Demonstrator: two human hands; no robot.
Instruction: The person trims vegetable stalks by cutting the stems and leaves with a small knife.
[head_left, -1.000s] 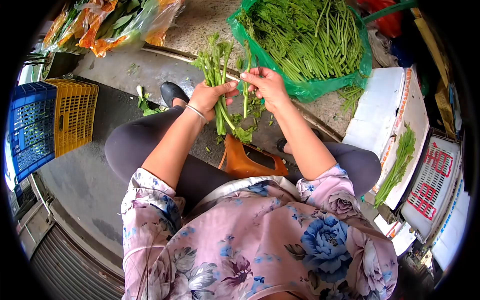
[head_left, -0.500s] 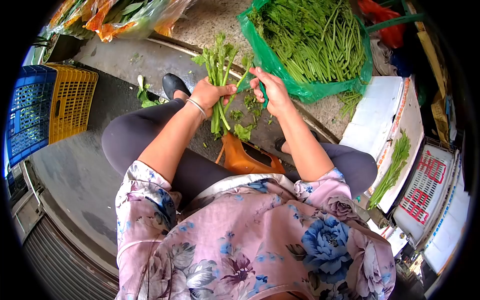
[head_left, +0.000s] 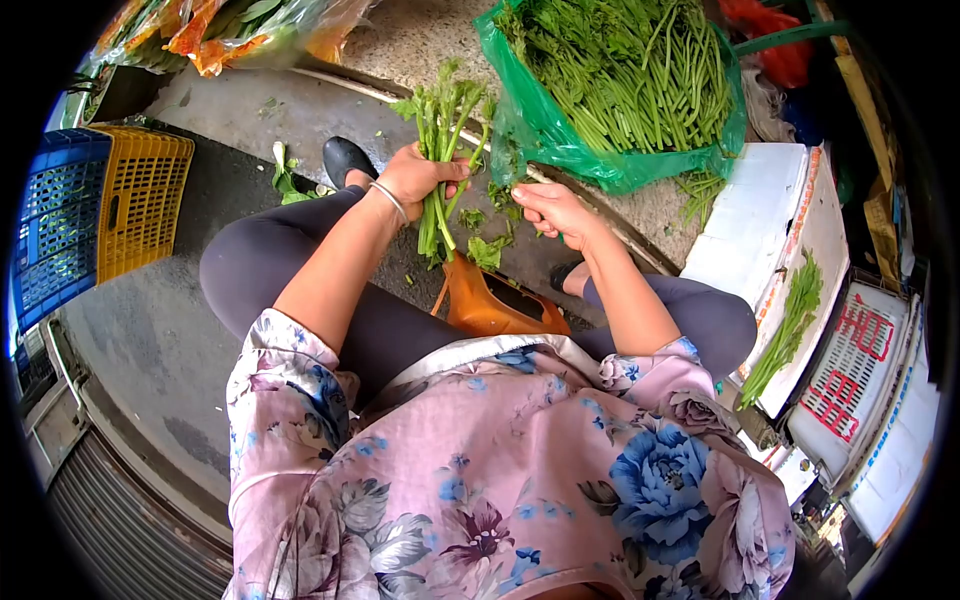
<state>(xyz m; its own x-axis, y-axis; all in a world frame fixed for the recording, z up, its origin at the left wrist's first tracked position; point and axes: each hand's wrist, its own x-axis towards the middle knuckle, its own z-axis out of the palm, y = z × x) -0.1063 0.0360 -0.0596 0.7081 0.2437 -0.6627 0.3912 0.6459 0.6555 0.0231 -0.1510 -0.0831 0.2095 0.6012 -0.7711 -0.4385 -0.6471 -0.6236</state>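
My left hand (head_left: 420, 178) is closed around a small bunch of leafy green stalks (head_left: 437, 125), held upright above the orange stool between my legs. Their leafy tops point away from me and the cut ends hang below the fist. To the right, apart from the bunch, my right hand (head_left: 555, 212) is closed with thumb and forefinger pinched together. The small green-handled tool seen in it earlier is now hidden by the fingers, and its kind cannot be told. Leaf scraps (head_left: 488, 252) lie on the ground under the hands.
A green plastic bag (head_left: 625, 175) heaped with stalks stands ahead to the right. An orange stool (head_left: 480, 300) is between my knees. Blue and yellow crates (head_left: 150, 190) stand left; a white foam box (head_left: 745, 215) and a bundle of stalks (head_left: 785, 330) are at right.
My right hand has moved away from the stalks, down and to the right, and turned so the green handle no longer shows. My left hand has stayed around the bunch.
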